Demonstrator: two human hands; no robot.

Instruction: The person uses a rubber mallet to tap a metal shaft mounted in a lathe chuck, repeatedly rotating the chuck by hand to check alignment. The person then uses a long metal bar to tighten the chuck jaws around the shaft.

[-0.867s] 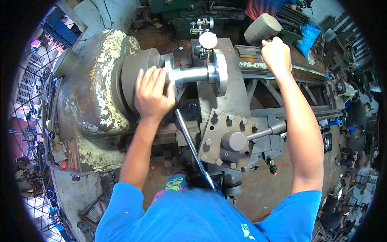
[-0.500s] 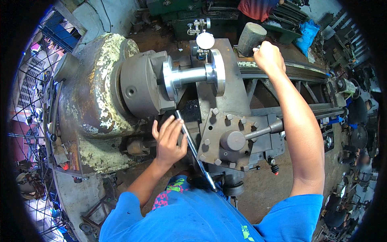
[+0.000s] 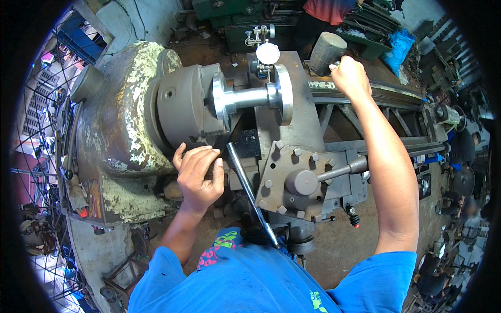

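My left hand [image 3: 201,177] is at the lower edge of the grey lathe chuck [image 3: 180,107], fingers stretched and thumb apart; whether the fingertips touch it I cannot tell. A shiny flanged steel workpiece [image 3: 249,98] sits in the chuck's jaws. Beside its right flange stands a dial indicator [image 3: 267,53] on a jointed holder. My right hand [image 3: 350,75] is closed in a fist beside the thick cylindrical head of a mallet [image 3: 327,51], apparently gripping its mostly hidden handle. A chrome bar [image 3: 252,195] slants between my left hand and the tool post [image 3: 297,180].
Paint-chipped headstock [image 3: 117,104] fills the left side. Lathe bed rails [image 3: 376,96] run to the right. A lever [image 3: 342,169] juts from the tool post. Another person [image 3: 327,10] stands at the back, near a blue bag [image 3: 399,49].
The chuck has turned, its round hole moving up and away from me. My left hand has shifted left, away from the chrome bar. My right hand keeps its grip.
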